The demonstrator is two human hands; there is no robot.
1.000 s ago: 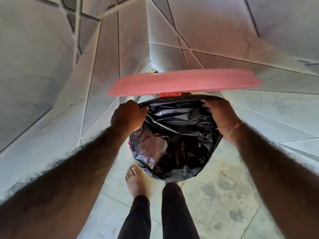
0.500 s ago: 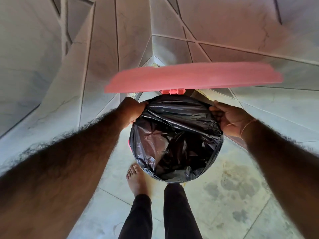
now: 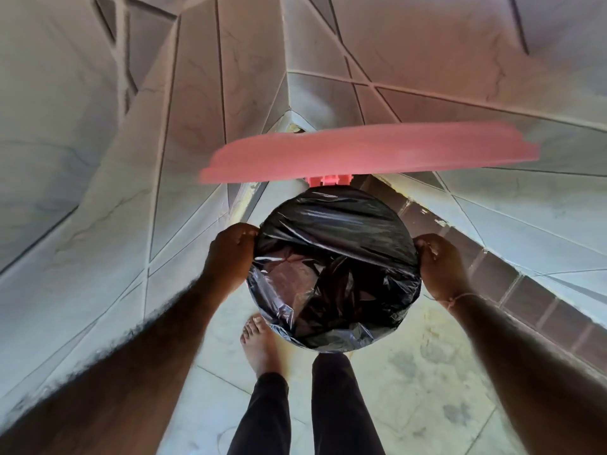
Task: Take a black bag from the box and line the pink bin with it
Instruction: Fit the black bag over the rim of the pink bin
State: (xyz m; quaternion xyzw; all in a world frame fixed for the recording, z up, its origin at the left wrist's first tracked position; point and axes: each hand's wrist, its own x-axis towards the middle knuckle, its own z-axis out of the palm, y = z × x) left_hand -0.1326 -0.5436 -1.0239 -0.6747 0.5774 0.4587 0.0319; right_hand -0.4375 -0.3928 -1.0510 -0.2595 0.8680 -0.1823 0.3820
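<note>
Both grips are closed on plastic: the left hand [image 3: 230, 254] is curled over the left side of the crinkled black plastic bag [image 3: 335, 274], with the fingers pinching its folded edge at the rim, and the right hand [image 3: 440, 267] pinches the same edge on the opposite, right side. A thin thread is tied around the right wrist.

From the head camera, looking straight down, the bag is spread over the round mouth of the pink plastic bin [image 3: 328, 180]. It covers the whole rim, so of the bin's body only the small pink hinge at the far side shows. The middle of the bag sinks down into the bin in shiny folds. The flat pink lid [image 3: 368, 154] stands open at the far side, above the hinge, and looks blurred.

The bin stands on a pale tiled floor [image 3: 427, 389] in a corner between grey marble-patterned tiled walls [image 3: 82, 159]. A band of dark brown tiles [image 3: 492, 274] runs along the foot of the right wall. Just before the bin, a bare foot [image 3: 259, 346] rests on the floor, and two legs in black trousers [image 3: 338, 405] reach the near edge of the bag.
</note>
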